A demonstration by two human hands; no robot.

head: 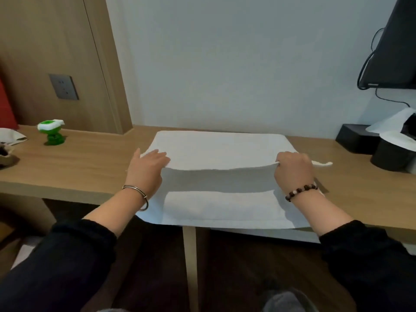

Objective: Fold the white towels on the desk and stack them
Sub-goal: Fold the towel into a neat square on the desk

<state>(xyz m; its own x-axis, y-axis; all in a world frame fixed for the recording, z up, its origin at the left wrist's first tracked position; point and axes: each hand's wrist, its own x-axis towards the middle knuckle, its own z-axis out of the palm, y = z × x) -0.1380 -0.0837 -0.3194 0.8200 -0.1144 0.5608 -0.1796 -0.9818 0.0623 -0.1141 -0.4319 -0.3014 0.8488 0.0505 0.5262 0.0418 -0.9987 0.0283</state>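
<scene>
Pinching raised fold edge of towel: left end in left hand, right end in right hand. Spread on counter, long axis left-right, far edge straight ahead, equally near both hands.

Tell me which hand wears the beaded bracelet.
The right hand: dark beads circle its wrist. The left hand, also holding the white towel, wears a metal bangle.

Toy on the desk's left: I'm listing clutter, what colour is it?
The toy is green with a white top, head view.
</scene>
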